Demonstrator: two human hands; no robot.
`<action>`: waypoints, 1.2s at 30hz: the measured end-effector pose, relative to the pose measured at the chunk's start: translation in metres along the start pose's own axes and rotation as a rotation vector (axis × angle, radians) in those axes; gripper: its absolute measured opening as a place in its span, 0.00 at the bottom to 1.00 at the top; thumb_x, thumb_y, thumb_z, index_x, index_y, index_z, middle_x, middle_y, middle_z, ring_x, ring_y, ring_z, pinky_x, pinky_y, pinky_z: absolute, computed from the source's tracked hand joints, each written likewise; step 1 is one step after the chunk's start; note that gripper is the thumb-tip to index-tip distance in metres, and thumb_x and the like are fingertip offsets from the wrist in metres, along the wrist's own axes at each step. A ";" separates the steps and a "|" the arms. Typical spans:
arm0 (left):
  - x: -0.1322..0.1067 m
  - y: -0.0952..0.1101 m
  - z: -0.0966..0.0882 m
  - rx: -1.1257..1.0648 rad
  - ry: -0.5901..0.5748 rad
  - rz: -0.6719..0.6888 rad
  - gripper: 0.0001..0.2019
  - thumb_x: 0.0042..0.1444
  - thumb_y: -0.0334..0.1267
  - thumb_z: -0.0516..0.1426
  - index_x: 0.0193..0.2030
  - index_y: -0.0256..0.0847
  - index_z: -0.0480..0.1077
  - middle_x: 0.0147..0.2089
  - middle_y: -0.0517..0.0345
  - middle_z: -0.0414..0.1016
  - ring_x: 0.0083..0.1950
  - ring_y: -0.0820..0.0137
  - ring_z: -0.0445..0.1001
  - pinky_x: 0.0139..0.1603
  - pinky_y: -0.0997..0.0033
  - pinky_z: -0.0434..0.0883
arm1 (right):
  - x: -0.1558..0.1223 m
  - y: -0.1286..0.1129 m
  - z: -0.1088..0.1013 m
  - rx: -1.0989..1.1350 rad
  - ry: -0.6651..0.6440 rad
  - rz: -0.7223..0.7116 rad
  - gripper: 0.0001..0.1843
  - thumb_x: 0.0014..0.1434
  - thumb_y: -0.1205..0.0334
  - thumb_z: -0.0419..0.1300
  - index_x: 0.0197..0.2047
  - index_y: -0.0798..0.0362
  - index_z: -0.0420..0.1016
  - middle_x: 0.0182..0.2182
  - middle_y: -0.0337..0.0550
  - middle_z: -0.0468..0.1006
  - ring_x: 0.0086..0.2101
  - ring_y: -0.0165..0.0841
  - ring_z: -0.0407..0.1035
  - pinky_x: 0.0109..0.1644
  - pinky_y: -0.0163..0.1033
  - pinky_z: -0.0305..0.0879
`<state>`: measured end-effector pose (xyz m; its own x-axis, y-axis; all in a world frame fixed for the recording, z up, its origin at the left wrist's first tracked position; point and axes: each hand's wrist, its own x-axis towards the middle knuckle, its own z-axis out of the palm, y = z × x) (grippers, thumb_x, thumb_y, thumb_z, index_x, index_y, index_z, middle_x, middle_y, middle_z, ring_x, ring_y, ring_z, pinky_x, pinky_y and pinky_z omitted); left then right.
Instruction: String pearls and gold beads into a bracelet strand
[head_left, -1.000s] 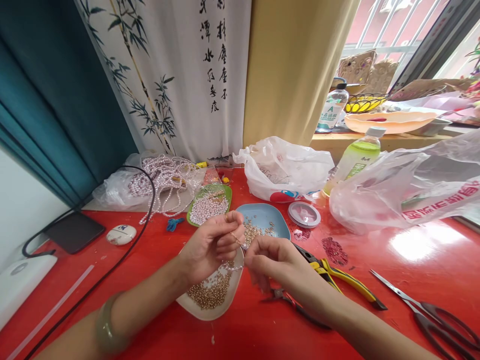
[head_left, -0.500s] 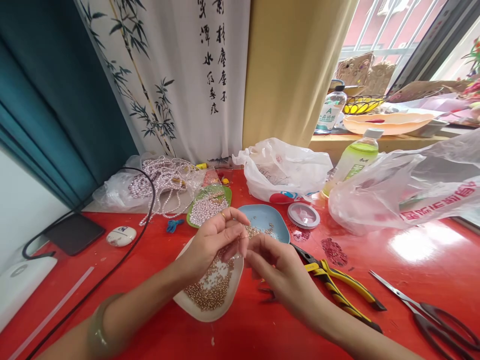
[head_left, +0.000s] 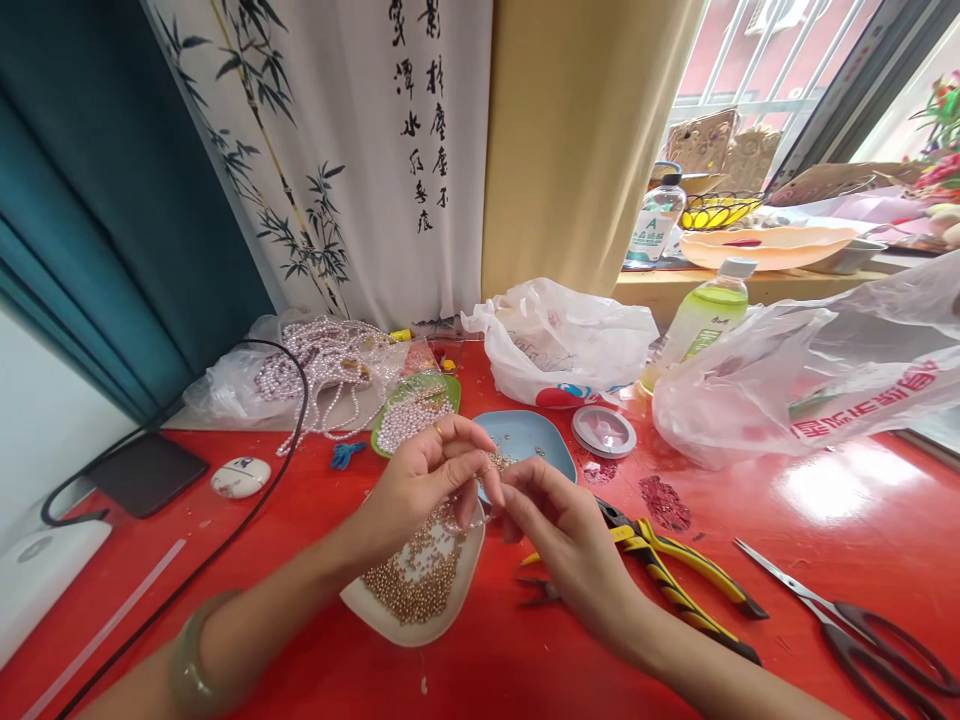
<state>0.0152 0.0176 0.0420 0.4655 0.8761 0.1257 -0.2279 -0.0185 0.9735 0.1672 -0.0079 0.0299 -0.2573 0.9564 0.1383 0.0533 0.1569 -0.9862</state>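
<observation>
Above a white dish [head_left: 469,585] of small gold beads [head_left: 412,580], my two hands meet with their fingertips almost touching. My left hand [head_left: 439,470] is closed in a pinch and wears a ring. From the left, the pinching fingers of my right hand [head_left: 547,515] face it. A thin clear thread [head_left: 469,524] shows faintly between and below the fingers; its ends are hidden. Just behind the hands lies a blue dish [head_left: 544,435] with a few gold beads. A green dish [head_left: 454,392] of pale pink beads stands behind my left hand.
On the right lie yellow-and-black pliers [head_left: 675,570] and scissors [head_left: 847,620]. A second small tool [head_left: 536,590] is partly under my right hand. Plastic bags [head_left: 570,340], a drink bottle [head_left: 705,320] and a round clear case [head_left: 604,432] stand behind. A black cable [head_left: 300,420] crosses the left side.
My hands stay together over the white dish, and the right fingertips have shifted slightly. A bit more of the clear thread shows below them. The whole view has moved a little.
</observation>
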 end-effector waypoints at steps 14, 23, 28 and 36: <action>0.003 -0.005 0.001 0.042 0.035 -0.052 0.07 0.55 0.38 0.52 0.37 0.39 0.58 0.24 0.61 0.71 0.17 0.80 0.60 0.19 0.79 0.56 | -0.001 -0.001 -0.003 0.008 0.024 -0.094 0.08 0.57 0.61 0.50 0.27 0.52 0.62 0.21 0.35 0.64 0.22 0.24 0.62 0.27 0.30 0.64; 0.004 -0.002 0.001 0.147 0.185 -0.044 0.07 0.51 0.37 0.56 0.29 0.37 0.63 0.26 0.59 0.74 0.16 0.81 0.62 0.18 0.78 0.60 | 0.003 0.008 -0.009 -0.070 0.128 -0.175 0.09 0.58 0.59 0.50 0.28 0.52 0.61 0.21 0.34 0.64 0.20 0.24 0.60 0.25 0.31 0.60; 0.007 -0.002 -0.001 0.134 0.292 -0.007 0.04 0.45 0.34 0.60 0.25 0.36 0.70 0.33 0.57 0.74 0.26 0.78 0.68 0.29 0.76 0.65 | -0.001 0.002 -0.007 -0.091 0.120 -0.216 0.08 0.57 0.61 0.51 0.28 0.52 0.62 0.20 0.34 0.64 0.20 0.25 0.60 0.24 0.31 0.60; 0.006 -0.001 -0.002 0.006 0.323 -0.065 0.03 0.42 0.35 0.62 0.26 0.39 0.75 0.22 0.60 0.74 0.27 0.76 0.69 0.34 0.76 0.65 | -0.001 -0.004 -0.008 -0.114 0.150 -0.249 0.07 0.56 0.63 0.51 0.27 0.53 0.64 0.19 0.34 0.64 0.20 0.24 0.60 0.23 0.30 0.60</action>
<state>0.0164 0.0237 0.0412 0.1836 0.9830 -0.0033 -0.2014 0.0409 0.9787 0.1747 -0.0075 0.0346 -0.1317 0.9093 0.3948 0.1165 0.4097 -0.9048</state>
